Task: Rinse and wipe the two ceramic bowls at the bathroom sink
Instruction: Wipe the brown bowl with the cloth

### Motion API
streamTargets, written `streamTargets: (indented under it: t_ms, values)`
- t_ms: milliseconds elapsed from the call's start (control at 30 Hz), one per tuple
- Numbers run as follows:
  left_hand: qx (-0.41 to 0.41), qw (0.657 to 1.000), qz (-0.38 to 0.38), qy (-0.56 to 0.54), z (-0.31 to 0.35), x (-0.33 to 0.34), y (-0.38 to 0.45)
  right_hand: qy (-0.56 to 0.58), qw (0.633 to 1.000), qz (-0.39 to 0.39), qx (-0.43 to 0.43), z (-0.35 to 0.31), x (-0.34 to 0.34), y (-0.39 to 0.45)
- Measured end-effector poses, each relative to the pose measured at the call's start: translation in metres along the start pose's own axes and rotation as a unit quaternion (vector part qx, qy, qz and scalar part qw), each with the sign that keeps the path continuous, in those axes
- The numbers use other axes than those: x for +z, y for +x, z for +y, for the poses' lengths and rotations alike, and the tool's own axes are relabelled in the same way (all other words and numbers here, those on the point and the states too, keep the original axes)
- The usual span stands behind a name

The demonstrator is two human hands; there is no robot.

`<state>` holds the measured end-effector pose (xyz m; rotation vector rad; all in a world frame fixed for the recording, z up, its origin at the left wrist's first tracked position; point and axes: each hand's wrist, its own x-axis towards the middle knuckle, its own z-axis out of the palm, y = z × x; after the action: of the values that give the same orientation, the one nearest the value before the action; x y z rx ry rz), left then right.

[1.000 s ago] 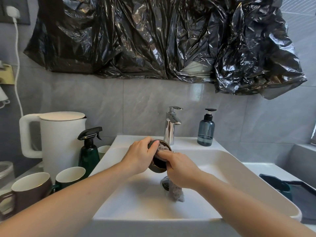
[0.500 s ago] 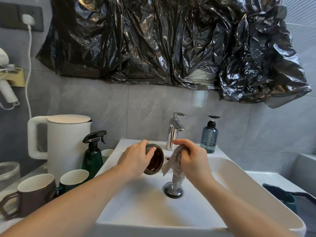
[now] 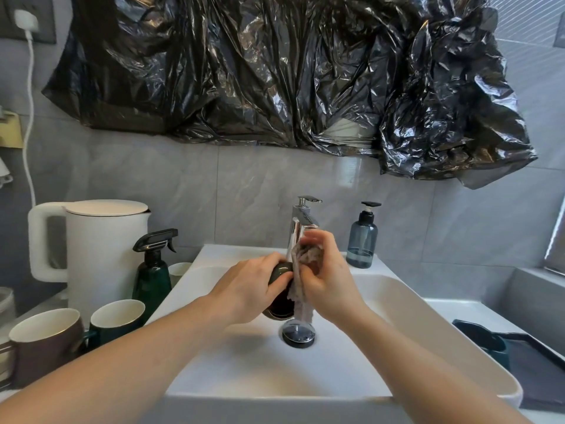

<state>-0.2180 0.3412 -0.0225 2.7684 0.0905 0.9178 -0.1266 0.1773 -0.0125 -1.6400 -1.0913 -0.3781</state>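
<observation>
Bowl (image 3: 279, 296) stands on edge at frame centre in the left hand (image 3: 250, 287) grip, mouth facing right toward the cloth (image 3: 302, 289) bunched in the right hand (image 3: 328, 286).

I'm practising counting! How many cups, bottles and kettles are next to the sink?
Cups: 3, brown ceramic mug, dark green ceramic mug, small white cup
Bottles: 2, dark green spray bottle, blue-grey pump bottle
Kettles: 1, white kettle
Total: 6
</observation>
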Motion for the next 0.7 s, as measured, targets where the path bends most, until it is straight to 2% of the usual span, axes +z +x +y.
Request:
streamTargets:
  t_ms: [133,233,333,467,533,700]
  values:
    - [0.012,1.000,0.015,-0.013,-0.007,-0.003,0.001,-0.026,0.999,-0.037,-0.001,0.005,0.004,0.000]
    - [0.018,0.999,0.042,-0.023,-0.006,-0.003,0.001,-0.038,0.999,-0.029,-0.013,0.005,0.005,0.001]
    - [0.010,0.995,0.089,-0.039,-0.004,-0.004,0.002,-0.016,0.999,-0.019,0.036,0.011,0.002,0.003]
    - [-0.041,0.985,0.150,-0.080,-0.008,-0.006,0.006,0.008,0.990,-0.068,0.120,0.026,0.006,0.001]
    - [-0.069,0.981,0.150,-0.097,-0.011,-0.005,0.007,0.010,0.989,-0.072,0.126,0.028,0.009,0.000]
    - [-0.120,0.972,0.115,-0.167,-0.007,0.003,0.009,0.018,0.997,-0.025,0.070,0.021,0.011,0.003]
